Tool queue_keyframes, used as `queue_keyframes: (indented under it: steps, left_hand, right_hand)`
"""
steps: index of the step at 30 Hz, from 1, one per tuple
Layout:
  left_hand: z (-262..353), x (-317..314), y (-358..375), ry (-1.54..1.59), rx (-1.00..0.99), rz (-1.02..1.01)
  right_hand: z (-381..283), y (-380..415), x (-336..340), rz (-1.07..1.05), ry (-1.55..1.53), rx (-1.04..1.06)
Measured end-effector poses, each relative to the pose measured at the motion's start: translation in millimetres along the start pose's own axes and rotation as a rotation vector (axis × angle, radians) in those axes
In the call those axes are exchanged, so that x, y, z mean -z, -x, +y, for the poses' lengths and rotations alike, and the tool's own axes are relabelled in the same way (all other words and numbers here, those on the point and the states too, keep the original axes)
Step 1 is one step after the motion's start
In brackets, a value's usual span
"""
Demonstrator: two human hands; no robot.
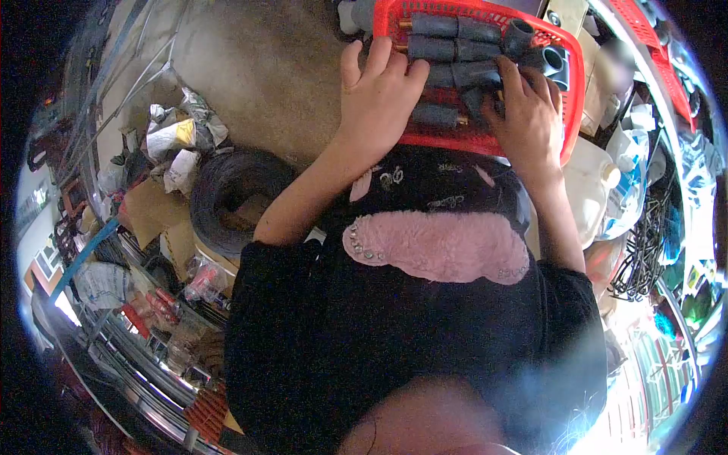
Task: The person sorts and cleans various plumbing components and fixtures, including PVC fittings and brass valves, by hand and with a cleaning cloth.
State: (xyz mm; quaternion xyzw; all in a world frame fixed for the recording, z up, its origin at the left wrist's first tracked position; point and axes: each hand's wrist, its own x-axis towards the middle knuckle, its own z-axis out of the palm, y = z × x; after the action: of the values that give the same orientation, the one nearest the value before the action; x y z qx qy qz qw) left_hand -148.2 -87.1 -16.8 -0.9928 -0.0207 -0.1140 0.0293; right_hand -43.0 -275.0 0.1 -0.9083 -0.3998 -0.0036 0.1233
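A red plastic basket point(574, 91) stands in front of my body at the top of the head view. Several black tube-shaped connectors point(455, 50) lie in it side by side, some with brass-coloured tips. At the basket's left side is my left hand point(381, 98), fingers apart and slightly bent, close to the connectors' tips. My right hand point(533, 117) reaches into the right part of the basket. Its fingers and thumb close around a black connector point(476, 105), which they partly cover. On the right, open round ends of other connectors point(551, 59) face up.
A black coil point(243, 199) lies left of my left forearm, near crumpled packaging point(178, 136) and cardboard point(155, 205). To the right are a whitish plastic jug point(590, 178), black metal hooks point(638, 262) and another red basket point(654, 45). Concrete floor point(265, 83) shows beyond my left arm.
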Motion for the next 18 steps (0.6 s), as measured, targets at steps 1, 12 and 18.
queue_keyframes:
  steps: [1, 12, 18]
  left_hand:
    - [0.6, 1.0, 0.1, -0.001, 0.006, -0.051]
    - [9.9, 0.3, -21.7, 0.227, -0.172, 0.048]
    - [9.2, -5.1, -29.5, 0.240, -0.161, -0.053]
  right_hand:
    - [1.1, 0.3, 1.0, -0.031, -0.012, -0.024]
    - [-14.8, 12.2, 12.8, -0.051, 0.088, -0.136]
    - [3.1, 3.8, 7.2, -0.089, 0.346, -0.107]
